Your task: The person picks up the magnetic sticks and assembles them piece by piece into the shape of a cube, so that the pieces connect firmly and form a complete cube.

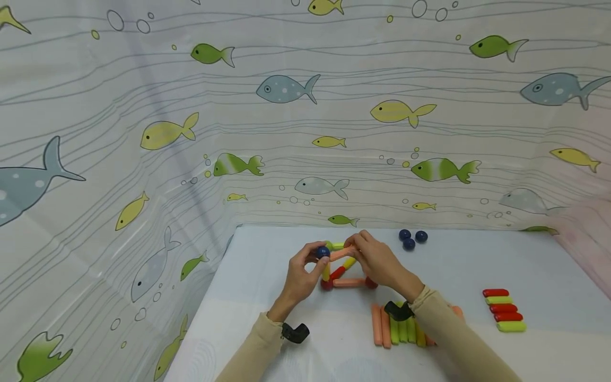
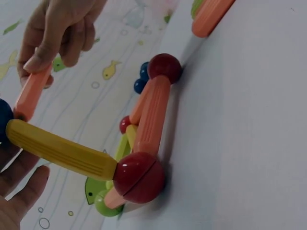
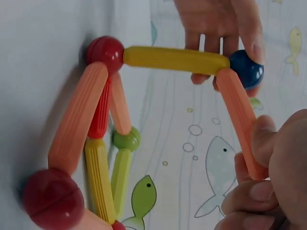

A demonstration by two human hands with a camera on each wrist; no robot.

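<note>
My left hand [image 1: 300, 273] holds a blue ball [image 1: 323, 252] between thumb and fingers, on top of an upright yellow stick [image 3: 177, 60]. That stick rises from a red ball [image 2: 139, 178] at a corner of the frame on the table. My right hand [image 1: 379, 260] pinches the free end of an orange stick [image 3: 238, 115], whose other end touches the blue ball. Along the base, an orange stick [image 1: 349, 283] joins two red balls. Red, yellow, green and orange sticks and a green ball [image 3: 126, 139] make up the rest of the base.
Several orange, green and yellow sticks [image 1: 377, 324] lie in a row near my right forearm, partly hidden by it. Further right is a stack of red and green sticks [image 1: 503, 309]. Three blue balls [image 1: 408, 244] sit at the table's back edge, before a fish-patterned curtain.
</note>
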